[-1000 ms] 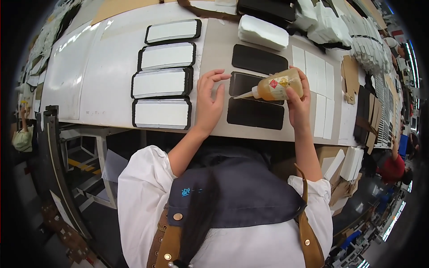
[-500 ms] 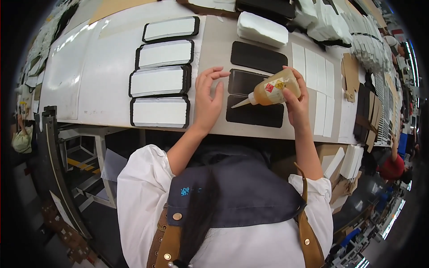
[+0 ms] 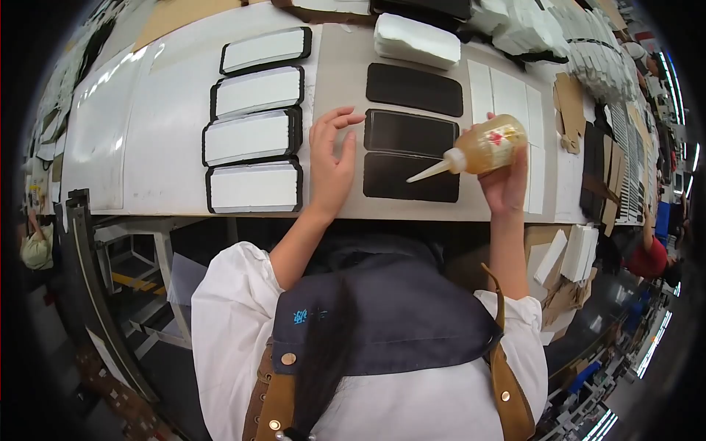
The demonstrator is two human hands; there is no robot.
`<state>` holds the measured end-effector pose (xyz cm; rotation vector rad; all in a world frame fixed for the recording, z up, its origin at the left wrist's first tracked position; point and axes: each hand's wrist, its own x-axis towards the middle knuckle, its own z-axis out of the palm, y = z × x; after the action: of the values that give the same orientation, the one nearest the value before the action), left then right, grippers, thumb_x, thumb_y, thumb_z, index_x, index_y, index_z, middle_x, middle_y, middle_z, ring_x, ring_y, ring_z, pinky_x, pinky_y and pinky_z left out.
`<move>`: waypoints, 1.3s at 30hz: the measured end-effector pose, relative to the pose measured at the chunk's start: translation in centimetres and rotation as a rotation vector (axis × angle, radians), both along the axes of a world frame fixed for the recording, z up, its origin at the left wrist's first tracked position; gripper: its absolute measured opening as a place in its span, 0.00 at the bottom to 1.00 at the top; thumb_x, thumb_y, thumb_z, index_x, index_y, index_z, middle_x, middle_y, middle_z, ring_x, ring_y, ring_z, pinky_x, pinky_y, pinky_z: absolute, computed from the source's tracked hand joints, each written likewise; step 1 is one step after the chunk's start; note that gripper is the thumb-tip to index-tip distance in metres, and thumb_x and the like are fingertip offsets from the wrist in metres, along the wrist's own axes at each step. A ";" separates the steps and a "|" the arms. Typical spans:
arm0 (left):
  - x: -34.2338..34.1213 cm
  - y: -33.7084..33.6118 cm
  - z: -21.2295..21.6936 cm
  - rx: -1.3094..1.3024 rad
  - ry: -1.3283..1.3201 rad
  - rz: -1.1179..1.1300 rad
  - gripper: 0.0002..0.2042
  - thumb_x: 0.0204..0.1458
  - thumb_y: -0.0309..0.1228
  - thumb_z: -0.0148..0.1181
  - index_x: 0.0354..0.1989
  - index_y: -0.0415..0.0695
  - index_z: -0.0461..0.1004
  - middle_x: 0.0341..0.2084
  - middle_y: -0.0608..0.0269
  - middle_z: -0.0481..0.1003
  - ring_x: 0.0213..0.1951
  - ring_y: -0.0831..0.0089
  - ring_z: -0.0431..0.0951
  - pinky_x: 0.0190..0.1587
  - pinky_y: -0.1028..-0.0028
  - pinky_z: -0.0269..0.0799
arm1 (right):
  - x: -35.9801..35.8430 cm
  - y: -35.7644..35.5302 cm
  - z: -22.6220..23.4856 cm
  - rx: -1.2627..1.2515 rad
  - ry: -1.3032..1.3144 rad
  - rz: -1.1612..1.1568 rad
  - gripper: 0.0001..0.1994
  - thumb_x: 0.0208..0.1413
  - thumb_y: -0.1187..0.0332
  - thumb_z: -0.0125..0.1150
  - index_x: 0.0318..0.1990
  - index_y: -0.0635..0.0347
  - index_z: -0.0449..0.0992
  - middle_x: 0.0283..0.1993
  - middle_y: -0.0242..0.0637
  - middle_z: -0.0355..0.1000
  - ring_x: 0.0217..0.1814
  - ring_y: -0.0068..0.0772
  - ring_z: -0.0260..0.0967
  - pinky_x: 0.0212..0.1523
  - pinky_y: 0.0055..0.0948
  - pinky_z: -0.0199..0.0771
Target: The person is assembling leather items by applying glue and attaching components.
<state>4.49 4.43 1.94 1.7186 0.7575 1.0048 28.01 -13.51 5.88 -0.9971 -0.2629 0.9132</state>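
My right hand [image 3: 506,180] is wrapped round a squeeze bottle [image 3: 494,144] of amber liquid, with a white cap and a long pointed nozzle. The bottle lies tipped, its nozzle pointing left above the nearest black rectangular panel [image 3: 408,184]. Two similar panels, the middle one [image 3: 409,132] and the far one [image 3: 414,90], lie beyond it in a column. My left hand [image 3: 332,165] holds nothing; its fingers are loosely bent and apart, just left of the middle panel.
Left of my left hand, several black-edged pieces with white strips on top [image 3: 254,187] form a column. A white stack [image 3: 417,42] stands behind the black panels. White strips [image 3: 507,92] lie to the right, beside brown cardboard [image 3: 569,110]. The table's front edge [image 3: 346,217] runs before me.
My right hand has drawn the bottle to the right and turned it, so the nozzle tip has shifted right over the nearest panel. My left hand keeps nearly the same pose.
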 end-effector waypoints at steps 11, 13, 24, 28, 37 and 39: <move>0.3 0.1 0.0 0.005 0.055 -0.011 0.11 0.62 0.22 0.54 0.50 0.43 0.79 0.59 0.59 0.74 0.64 0.58 0.68 0.69 0.61 0.58 | 6.5 -6.2 0.2 -0.169 -0.541 -0.277 0.37 0.60 0.46 0.72 0.66 0.61 0.65 0.56 0.33 0.72 0.59 0.25 0.73 0.61 0.28 0.75; 0.3 0.0 0.0 0.002 0.069 -0.014 0.11 0.62 0.23 0.55 0.50 0.43 0.79 0.59 0.59 0.74 0.64 0.59 0.68 0.70 0.61 0.58 | 6.1 -6.1 0.3 -0.184 -0.551 -0.277 0.37 0.60 0.45 0.72 0.66 0.61 0.65 0.56 0.33 0.72 0.59 0.24 0.73 0.60 0.27 0.75; 0.1 0.1 -0.3 0.045 0.103 -0.024 0.11 0.66 0.25 0.54 0.53 0.43 0.79 0.62 0.59 0.74 0.66 0.63 0.68 0.69 0.65 0.61 | 5.9 -5.6 0.0 -0.200 -0.565 -0.258 0.36 0.59 0.49 0.74 0.66 0.60 0.66 0.56 0.32 0.72 0.59 0.23 0.71 0.58 0.26 0.75; 0.1 0.1 -0.4 0.051 0.106 -0.030 0.11 0.66 0.25 0.54 0.53 0.43 0.78 0.62 0.59 0.74 0.66 0.63 0.68 0.69 0.65 0.61 | 6.0 -6.1 -0.1 -0.199 -0.568 -0.242 0.34 0.60 0.51 0.74 0.66 0.62 0.67 0.56 0.33 0.72 0.59 0.24 0.71 0.59 0.26 0.75; 0.2 0.0 -0.2 0.049 0.108 -0.033 0.12 0.66 0.25 0.54 0.54 0.43 0.78 0.63 0.59 0.73 0.66 0.63 0.68 0.69 0.66 0.60 | 4.4 -8.7 -0.6 -0.244 -0.548 -0.204 0.38 0.59 0.47 0.74 0.66 0.63 0.66 0.57 0.35 0.71 0.59 0.26 0.71 0.60 0.28 0.75; 0.4 -0.1 -0.2 0.019 0.043 -0.020 0.11 0.62 0.23 0.54 0.51 0.44 0.79 0.58 0.58 0.74 0.63 0.59 0.69 0.69 0.62 0.59 | 4.0 -9.8 -0.9 -0.253 -0.550 -0.207 0.38 0.58 0.46 0.74 0.66 0.63 0.66 0.57 0.35 0.71 0.60 0.26 0.71 0.60 0.29 0.75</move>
<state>4.90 4.37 1.72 1.7658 0.7583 0.9670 31.98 -23.29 5.01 -1.4766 -0.5033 0.4745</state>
